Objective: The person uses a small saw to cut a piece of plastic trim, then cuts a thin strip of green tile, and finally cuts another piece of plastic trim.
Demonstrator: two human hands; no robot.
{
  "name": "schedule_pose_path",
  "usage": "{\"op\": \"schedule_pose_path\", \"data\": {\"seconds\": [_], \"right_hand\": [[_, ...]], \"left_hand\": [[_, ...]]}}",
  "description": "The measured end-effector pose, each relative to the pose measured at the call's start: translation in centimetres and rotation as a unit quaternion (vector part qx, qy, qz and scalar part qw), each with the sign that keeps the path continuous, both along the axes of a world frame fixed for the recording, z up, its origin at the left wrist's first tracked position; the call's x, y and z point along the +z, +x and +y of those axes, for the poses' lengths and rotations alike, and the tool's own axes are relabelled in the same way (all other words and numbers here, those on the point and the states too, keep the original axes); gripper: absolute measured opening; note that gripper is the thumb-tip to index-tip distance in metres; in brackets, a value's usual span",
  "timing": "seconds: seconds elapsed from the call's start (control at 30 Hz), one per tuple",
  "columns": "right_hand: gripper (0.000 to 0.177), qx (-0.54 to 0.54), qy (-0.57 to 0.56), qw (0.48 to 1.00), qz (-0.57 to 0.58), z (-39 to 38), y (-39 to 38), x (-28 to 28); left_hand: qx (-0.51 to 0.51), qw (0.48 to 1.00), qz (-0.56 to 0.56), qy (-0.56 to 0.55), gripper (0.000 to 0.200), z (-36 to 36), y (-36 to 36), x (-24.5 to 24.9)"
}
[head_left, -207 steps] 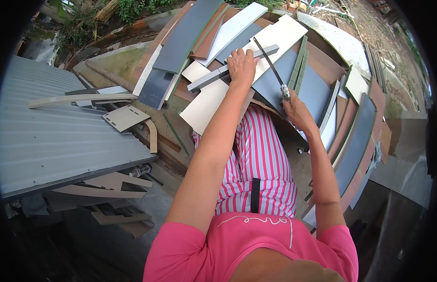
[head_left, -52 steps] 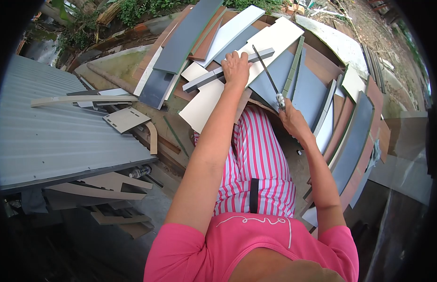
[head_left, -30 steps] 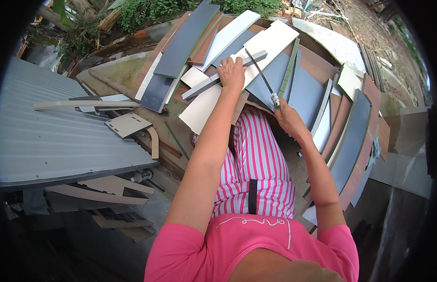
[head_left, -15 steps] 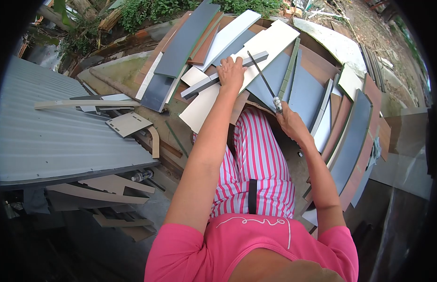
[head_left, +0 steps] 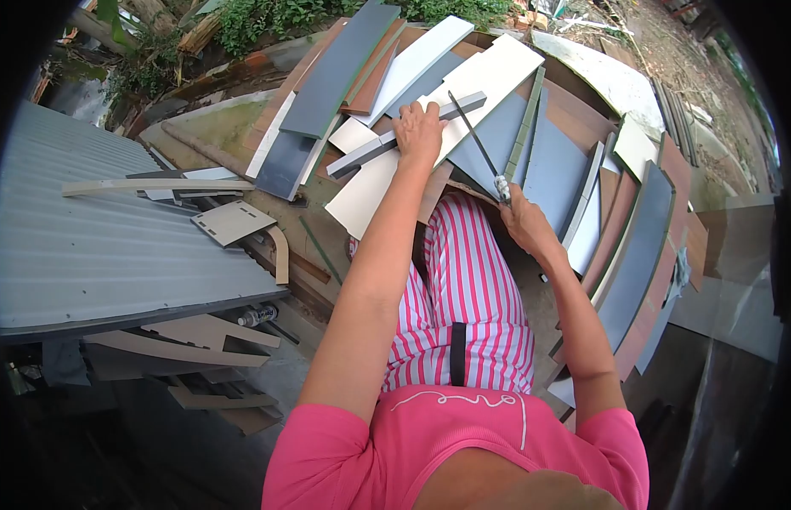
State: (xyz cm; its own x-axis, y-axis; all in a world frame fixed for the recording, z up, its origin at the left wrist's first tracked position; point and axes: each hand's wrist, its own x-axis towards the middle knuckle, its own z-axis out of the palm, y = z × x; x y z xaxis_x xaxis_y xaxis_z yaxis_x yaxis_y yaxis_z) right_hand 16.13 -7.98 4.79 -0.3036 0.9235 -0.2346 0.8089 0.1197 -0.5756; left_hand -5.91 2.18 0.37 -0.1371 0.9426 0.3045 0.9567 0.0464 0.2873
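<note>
My left hand (head_left: 419,132) is closed over a narrow grey strip (head_left: 370,154), pressing it slantwise across a long cream board (head_left: 497,76). My right hand (head_left: 529,223) grips the white wrapped handle of a long, thin, dark blade (head_left: 472,127). The blade points up and away from me, and its far part overlaps the strip just right of my left hand. Beneath and around the cream board lie several grey and brown panels, partly hidden under one another. My palms hide part of the strip and the handle.
A dark grey board (head_left: 344,76) and a white board (head_left: 421,64) lean at the back left. More panels (head_left: 637,255) fan out on the right. A corrugated metal sheet (head_left: 98,238) lies to the left, with a curved beige strip (head_left: 157,186) and a bottle (head_left: 257,316) near it.
</note>
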Motion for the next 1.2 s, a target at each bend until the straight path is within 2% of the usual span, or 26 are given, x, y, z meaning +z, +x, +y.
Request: {"op": "schedule_pose_path", "data": {"seconds": [0.17,0.23,0.37,0.53,0.67,0.77,0.83,0.97,1.17,1.2], "right_hand": [[0.031,0.003,0.014,1.0,0.02,0.7,0.3,-0.4],[0.029,-0.011,-0.035,0.999,0.016,1.5,-0.6,-0.2],[0.027,-0.017,-0.054,0.998,0.026,2.3,-1.7,0.7],[0.035,0.007,-0.004,1.0,0.008,0.9,-0.1,0.1],[0.036,0.003,-0.012,1.0,0.016,0.7,0.4,0.1],[0.034,0.001,-0.022,1.0,0.001,1.3,0.0,0.6],[0.032,-0.027,-0.083,0.996,0.032,1.5,-0.3,1.9],[0.031,-0.019,-0.075,0.996,0.039,2.1,-0.1,0.5],[0.038,-0.022,-0.098,0.995,0.021,1.2,-0.2,1.2],[0.04,-0.006,-0.064,0.998,0.018,1.2,0.1,0.4]], "left_hand": [[-0.002,1.0,0.011,0.013,0.027,-0.1,0.1,0.1],[-0.002,1.0,0.009,-0.008,0.03,-0.1,-0.1,-0.1],[0.002,1.0,0.005,-0.005,0.03,-0.1,0.0,-0.1],[0.014,1.0,0.006,-0.018,0.029,-0.1,0.1,0.1],[0.005,1.0,0.002,-0.017,0.029,0.0,0.1,0.0],[0.022,1.0,-0.001,-0.004,0.029,0.0,0.2,-0.2],[0.017,1.0,0.005,0.007,0.028,0.1,0.1,-0.1],[0.015,1.0,0.01,0.005,0.028,-0.1,-0.2,0.0],[-0.021,1.0,0.003,0.017,0.029,-0.3,-0.6,0.0],[-0.026,0.999,0.002,0.022,0.028,-0.3,-0.6,0.0]]}}
